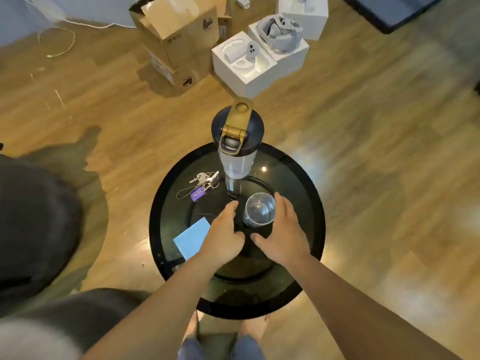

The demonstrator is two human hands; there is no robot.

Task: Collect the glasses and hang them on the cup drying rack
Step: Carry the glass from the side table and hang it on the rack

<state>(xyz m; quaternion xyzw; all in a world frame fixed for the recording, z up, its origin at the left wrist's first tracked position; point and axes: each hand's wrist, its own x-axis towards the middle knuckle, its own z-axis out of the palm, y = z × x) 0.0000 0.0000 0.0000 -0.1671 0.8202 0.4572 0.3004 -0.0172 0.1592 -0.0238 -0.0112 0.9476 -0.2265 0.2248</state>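
Both hands, left hand (225, 231) and right hand (281, 236), closing open fingers around clear glass tumbler (259, 210) on round black glass table (309, 242) (tall shaker bottle (237, 144) just behind); careless lifting risking knocking it.

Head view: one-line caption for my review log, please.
Both hands, left and right, close around a clear glass on a round black table.

Round black glass surface (315, 203) on a wooden floor (376, 152). Tall shaker bottle (237, 146) with black lid and gold flip cap upright near the far edge. Bunch of keys (204, 181) with purple tag toward the far left. Blue card (192, 237) flat near the left edge. Beyond, on the floor: open cardboard boxes (179, 37), white boxes (245, 66) holding grey gear.
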